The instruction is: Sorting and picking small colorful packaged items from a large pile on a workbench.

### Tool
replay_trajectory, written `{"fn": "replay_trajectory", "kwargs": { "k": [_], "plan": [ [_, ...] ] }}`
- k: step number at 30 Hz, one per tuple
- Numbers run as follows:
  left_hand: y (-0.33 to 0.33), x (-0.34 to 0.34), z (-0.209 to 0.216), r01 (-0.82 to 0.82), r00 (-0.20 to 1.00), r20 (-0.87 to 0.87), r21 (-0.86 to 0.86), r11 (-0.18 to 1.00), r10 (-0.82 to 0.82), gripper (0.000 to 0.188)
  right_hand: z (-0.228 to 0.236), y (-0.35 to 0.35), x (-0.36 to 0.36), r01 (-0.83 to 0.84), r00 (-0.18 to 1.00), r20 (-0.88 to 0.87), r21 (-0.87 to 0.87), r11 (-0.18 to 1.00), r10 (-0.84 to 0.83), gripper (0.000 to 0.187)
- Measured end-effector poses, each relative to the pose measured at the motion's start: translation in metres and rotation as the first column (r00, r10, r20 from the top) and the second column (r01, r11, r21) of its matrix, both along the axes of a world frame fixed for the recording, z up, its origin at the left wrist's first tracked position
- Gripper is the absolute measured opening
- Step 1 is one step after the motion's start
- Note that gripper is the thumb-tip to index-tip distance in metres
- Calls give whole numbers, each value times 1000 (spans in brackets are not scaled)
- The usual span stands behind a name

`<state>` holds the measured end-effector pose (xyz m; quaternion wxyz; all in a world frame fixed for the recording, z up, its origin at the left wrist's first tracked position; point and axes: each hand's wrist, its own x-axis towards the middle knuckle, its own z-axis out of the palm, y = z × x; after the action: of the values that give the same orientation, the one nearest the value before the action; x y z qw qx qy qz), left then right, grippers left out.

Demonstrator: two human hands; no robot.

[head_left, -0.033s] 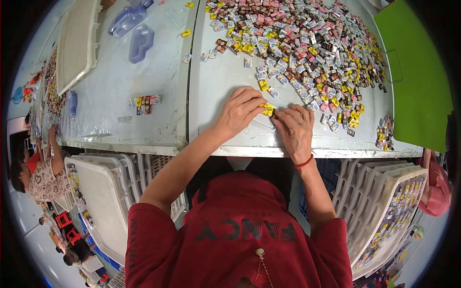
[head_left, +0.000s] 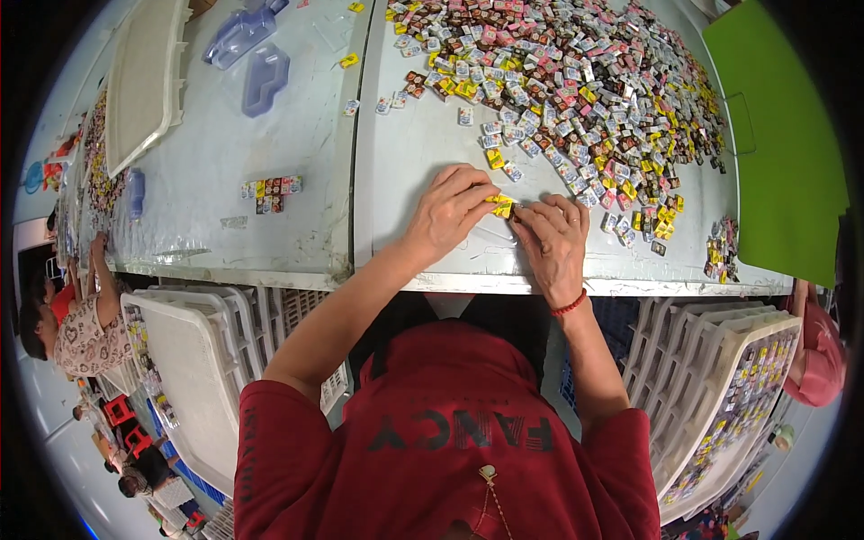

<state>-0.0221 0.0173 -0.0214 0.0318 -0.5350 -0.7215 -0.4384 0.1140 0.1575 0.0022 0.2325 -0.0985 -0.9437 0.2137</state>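
Observation:
Close to the table's front edge, my left hand [head_left: 450, 214] pinches a small yellow box [head_left: 503, 208] between thumb and fingers. My right hand [head_left: 555, 238], with a red bead bracelet at its wrist, is closed at the box's other side, where something dark shows at its fingertips. The fingers hide whether more pieces are held there. A clear, faint-edged plastic piece seems to lie beneath the hands. Just beyond them spreads a large heap of tiny printed boxes [head_left: 576, 99], white, yellow, pink and brown.
A small block of joined boxes [head_left: 271, 193] lies on the left table, with purple-blue plastic trays [head_left: 266, 81] behind it. A white crate [head_left: 144, 99] stands far left. Stacked crates [head_left: 193, 378] flank me below the table. A green panel [head_left: 778, 135] borders the right; other people work at the sides.

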Motion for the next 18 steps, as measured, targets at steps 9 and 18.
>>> {"fn": "replay_trajectory", "kwargs": {
  "k": [9, 18],
  "plan": [
    [-30, 23, 10, -271, 953, 130, -40, 962, 274, 18, 2, -6, -5, 0, 1000, 4, 66, 998, 0, 17],
    [-36, 21, 14, -197, 977, 71, -81, 977, 203, 31, 2, -21, -3, 76, 996, 42, 39, 996, -78, 18]
  ]
}}
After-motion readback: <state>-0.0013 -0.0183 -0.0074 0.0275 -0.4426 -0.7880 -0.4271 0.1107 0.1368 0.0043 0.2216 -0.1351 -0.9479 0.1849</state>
